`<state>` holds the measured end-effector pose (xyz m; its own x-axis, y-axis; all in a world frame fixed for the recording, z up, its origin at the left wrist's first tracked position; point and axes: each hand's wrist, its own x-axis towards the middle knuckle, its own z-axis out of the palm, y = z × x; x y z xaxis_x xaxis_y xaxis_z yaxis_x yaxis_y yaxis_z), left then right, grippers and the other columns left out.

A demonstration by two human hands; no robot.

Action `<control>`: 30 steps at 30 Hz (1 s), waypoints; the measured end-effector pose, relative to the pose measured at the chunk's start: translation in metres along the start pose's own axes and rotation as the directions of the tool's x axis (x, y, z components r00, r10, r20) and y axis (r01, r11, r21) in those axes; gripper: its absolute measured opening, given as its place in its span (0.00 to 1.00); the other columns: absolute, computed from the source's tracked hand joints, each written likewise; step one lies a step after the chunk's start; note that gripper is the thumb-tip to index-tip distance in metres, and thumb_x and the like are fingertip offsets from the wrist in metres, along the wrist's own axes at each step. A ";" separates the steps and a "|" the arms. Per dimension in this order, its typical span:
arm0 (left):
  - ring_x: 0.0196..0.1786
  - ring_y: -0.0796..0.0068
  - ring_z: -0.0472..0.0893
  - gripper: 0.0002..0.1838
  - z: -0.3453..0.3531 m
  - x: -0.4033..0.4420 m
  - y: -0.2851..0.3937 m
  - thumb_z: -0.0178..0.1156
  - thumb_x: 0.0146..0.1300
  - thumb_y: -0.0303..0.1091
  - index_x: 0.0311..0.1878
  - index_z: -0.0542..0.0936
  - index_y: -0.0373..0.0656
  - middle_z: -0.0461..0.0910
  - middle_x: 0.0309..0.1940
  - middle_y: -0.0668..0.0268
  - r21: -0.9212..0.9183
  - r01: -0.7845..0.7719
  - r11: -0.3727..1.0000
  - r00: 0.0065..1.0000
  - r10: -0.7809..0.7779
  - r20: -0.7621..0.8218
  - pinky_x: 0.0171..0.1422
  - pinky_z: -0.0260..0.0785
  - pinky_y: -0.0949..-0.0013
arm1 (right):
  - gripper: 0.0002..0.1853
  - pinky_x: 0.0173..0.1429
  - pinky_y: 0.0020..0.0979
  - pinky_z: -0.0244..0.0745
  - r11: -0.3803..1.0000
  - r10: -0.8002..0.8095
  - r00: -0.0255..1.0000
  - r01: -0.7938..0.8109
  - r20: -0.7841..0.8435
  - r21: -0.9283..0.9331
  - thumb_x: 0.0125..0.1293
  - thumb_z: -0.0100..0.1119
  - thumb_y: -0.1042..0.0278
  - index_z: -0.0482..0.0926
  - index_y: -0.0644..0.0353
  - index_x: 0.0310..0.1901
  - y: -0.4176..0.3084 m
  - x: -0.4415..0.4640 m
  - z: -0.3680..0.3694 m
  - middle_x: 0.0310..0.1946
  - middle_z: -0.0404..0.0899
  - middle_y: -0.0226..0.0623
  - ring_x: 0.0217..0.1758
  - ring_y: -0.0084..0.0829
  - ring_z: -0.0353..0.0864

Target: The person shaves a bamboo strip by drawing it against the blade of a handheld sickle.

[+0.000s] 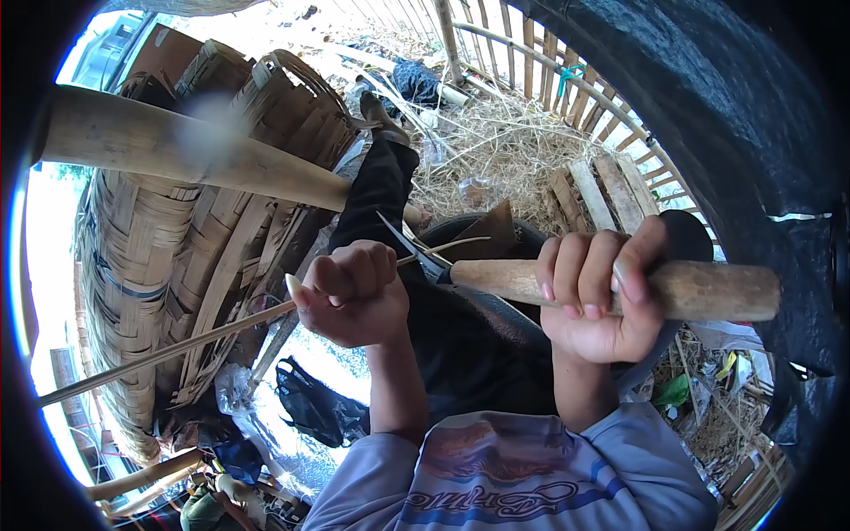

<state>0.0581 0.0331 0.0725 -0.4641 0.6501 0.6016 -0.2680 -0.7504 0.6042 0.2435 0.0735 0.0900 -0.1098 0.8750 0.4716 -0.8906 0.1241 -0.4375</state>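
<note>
My left hand point(350, 292) is closed round a long thin bamboo strip point(177, 350). The strip runs from the lower left through my fist, and its short end sticks out on the right, by the blade. My right hand point(604, 288) grips the thick wooden handle of a knife point(496, 279) whose narrow metal blade points left, towards my left hand. Blade and strip cross just beside my left knuckles; whether the edge cuts into the strip I cannot tell. Both hands are held above my dark-trousered legs point(460, 354).
Large woven bamboo baskets point(137, 239) stand on the left, with a thick bamboo pole point(195, 155) crossing above them. A slatted bamboo fence point(531, 57) and black sheeting point(753, 115) border the right. Straw point(513, 146) covers the ground ahead. A black plastic bag point(319, 403) lies lower left.
</note>
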 end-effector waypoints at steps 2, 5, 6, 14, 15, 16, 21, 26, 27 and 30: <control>0.12 0.82 0.43 0.28 -0.002 -0.002 0.000 0.32 0.74 0.55 0.19 0.54 0.50 0.49 0.09 0.74 -0.028 0.001 1.000 0.999 0.000 0.046 0.16 0.38 0.73 | 0.12 0.33 0.32 0.68 0.999 0.036 0.999 -0.036 0.006 -0.030 0.71 0.54 0.65 0.60 0.54 0.36 -0.010 -0.001 0.017 0.16 0.65 0.29 0.18 0.24 0.65; 0.11 0.82 0.44 0.27 -0.001 -0.002 0.002 0.33 0.74 0.54 0.19 0.54 0.51 0.50 0.09 0.75 -0.024 -0.020 1.000 0.997 0.022 0.068 0.15 0.38 0.74 | 0.10 0.30 0.29 0.65 0.992 0.014 0.999 -0.010 0.032 -0.127 0.72 0.47 0.61 0.60 0.52 0.34 -0.004 -0.008 0.019 0.16 0.63 0.26 0.16 0.21 0.62; 0.11 0.82 0.45 0.27 -0.001 -0.002 0.003 0.33 0.74 0.54 0.19 0.54 0.51 0.50 0.08 0.75 -0.020 -0.028 0.999 0.997 0.029 0.070 0.15 0.38 0.74 | 0.10 0.30 0.29 0.65 0.992 0.013 0.999 -0.009 0.034 -0.129 0.72 0.47 0.61 0.60 0.52 0.34 -0.001 -0.010 0.016 0.16 0.63 0.26 0.16 0.21 0.62; 0.10 0.82 0.47 0.27 0.007 -0.006 -0.004 0.35 0.73 0.54 0.17 0.54 0.51 0.50 0.08 0.75 -0.074 -0.023 0.997 0.993 0.031 0.112 0.14 0.40 0.75 | 0.11 0.23 0.27 0.69 0.973 -0.104 0.985 0.129 0.139 -0.190 0.67 0.57 0.68 0.63 0.56 0.33 -0.014 -0.009 0.033 0.16 0.69 0.29 0.15 0.24 0.70; 0.10 0.82 0.47 0.27 0.008 -0.005 -0.005 0.35 0.72 0.54 0.17 0.54 0.51 0.50 0.08 0.75 -0.059 -0.029 0.998 0.993 0.036 0.113 0.14 0.40 0.75 | 0.10 0.23 0.28 0.70 0.973 -0.088 0.985 0.117 0.146 -0.198 0.66 0.57 0.71 0.63 0.57 0.35 -0.005 -0.013 0.022 0.18 0.70 0.30 0.15 0.24 0.70; 0.10 0.82 0.47 0.27 0.009 -0.004 -0.005 0.35 0.72 0.54 0.17 0.54 0.51 0.50 0.08 0.75 -0.067 -0.033 0.997 0.993 0.040 0.115 0.14 0.40 0.75 | 0.10 0.23 0.29 0.71 0.973 -0.073 0.985 0.104 0.154 -0.206 0.65 0.57 0.74 0.63 0.59 0.37 0.005 -0.017 0.012 0.19 0.71 0.31 0.16 0.25 0.71; 0.10 0.82 0.47 0.26 0.008 -0.002 -0.004 0.34 0.72 0.52 0.17 0.53 0.51 0.50 0.08 0.75 -0.038 -0.022 0.999 0.989 0.028 0.146 0.14 0.40 0.74 | 0.10 0.25 0.30 0.66 0.971 -0.024 0.997 0.039 0.067 -0.236 0.69 0.54 0.68 0.62 0.55 0.33 -0.013 -0.015 0.021 0.15 0.67 0.28 0.15 0.23 0.65; 0.12 0.82 0.44 0.26 0.002 0.000 -0.003 0.36 0.72 0.50 0.17 0.53 0.52 0.48 0.09 0.75 -0.062 -0.020 0.998 0.999 0.023 0.042 0.16 0.37 0.73 | 0.09 0.26 0.30 0.64 0.981 -0.042 0.999 0.047 0.031 -0.186 0.70 0.48 0.67 0.61 0.53 0.32 -0.005 -0.019 0.016 0.14 0.64 0.27 0.14 0.23 0.62; 0.12 0.82 0.43 0.26 0.001 0.000 -0.001 0.37 0.72 0.50 0.17 0.52 0.53 0.48 0.09 0.75 -0.049 -0.011 0.999 1.000 0.011 0.010 0.17 0.35 0.72 | 0.09 0.27 0.30 0.64 0.986 -0.036 0.999 0.039 0.023 -0.164 0.71 0.47 0.66 0.61 0.53 0.32 -0.005 -0.018 0.014 0.14 0.64 0.27 0.14 0.23 0.62; 0.11 0.82 0.45 0.26 0.003 -0.001 -0.002 0.35 0.71 0.51 0.17 0.53 0.50 0.49 0.08 0.75 -0.125 0.006 0.992 0.990 0.012 0.142 0.14 0.39 0.74 | 0.12 0.26 0.31 0.64 0.983 -0.020 0.999 0.029 0.048 -0.184 0.71 0.51 0.64 0.61 0.53 0.31 -0.012 -0.014 0.021 0.14 0.64 0.27 0.14 0.22 0.62</control>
<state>0.0615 0.0339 0.0718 -0.3429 0.6517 0.6765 -0.3742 -0.7554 0.5380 0.2468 0.0503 0.1051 -0.1127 0.8489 0.5163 -0.7970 0.2331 -0.5572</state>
